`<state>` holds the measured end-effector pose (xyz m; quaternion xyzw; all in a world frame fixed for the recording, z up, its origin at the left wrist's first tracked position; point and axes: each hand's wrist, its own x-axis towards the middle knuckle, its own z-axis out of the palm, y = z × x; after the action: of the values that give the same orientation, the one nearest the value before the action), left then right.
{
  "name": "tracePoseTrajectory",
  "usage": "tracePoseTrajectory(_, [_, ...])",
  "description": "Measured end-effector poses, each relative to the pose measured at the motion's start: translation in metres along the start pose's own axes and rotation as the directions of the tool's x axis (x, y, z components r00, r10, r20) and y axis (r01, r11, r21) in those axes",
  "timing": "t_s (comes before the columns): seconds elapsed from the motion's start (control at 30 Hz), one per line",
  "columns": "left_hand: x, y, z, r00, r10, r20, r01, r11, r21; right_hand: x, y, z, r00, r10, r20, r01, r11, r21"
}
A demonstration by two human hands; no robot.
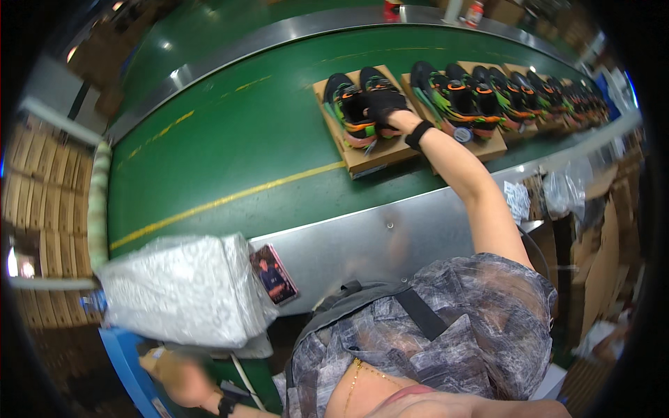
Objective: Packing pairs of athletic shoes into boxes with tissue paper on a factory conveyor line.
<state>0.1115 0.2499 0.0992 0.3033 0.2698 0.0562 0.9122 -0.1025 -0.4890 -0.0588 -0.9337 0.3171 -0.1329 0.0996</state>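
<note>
My right hand, in a black glove with a black wristband, reaches across the green belt. It is closed on the right-hand sneaker of the leftmost pair; its fingertips are partly lost against the dark shoe. Beside it stands the left sneaker, black with green and orange. Both rest on a brown cardboard box. Low at the left, my left hand is by a blue frame, below the plastic-wrapped stack. Blur hides its fingers and anything in them.
More sneaker pairs on boxes line the green conveyor belt to the right. A plastic-wrapped white stack and a phone-sized picture card lie on the steel ledge. Stacked cartons stand at the far left.
</note>
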Motion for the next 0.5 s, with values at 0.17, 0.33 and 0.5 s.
tracePoseTrajectory(0.17, [0.021, -0.026, -0.052, 0.99, -0.103, 0.1, 0.038, 0.86, 0.508, -0.064, -0.085, -0.091, 0.983, 0.182, 0.032, -0.182, 0.983, -0.014])
tracePoseTrajectory(0.33, [-0.031, -0.112, -0.035, 0.968, -0.074, 0.238, -0.134, 0.649, 0.749, -0.151, -0.153, -0.105, 0.922, -0.383, 0.057, 0.382, 0.924, 0.015])
tracePoseTrajectory(0.5, [-0.091, -0.224, -0.028, 0.728, -0.496, 0.474, -0.316, 0.372, 0.873, -0.207, -0.175, -0.063, 0.687, -0.697, 0.203, 0.675, 0.716, 0.176])
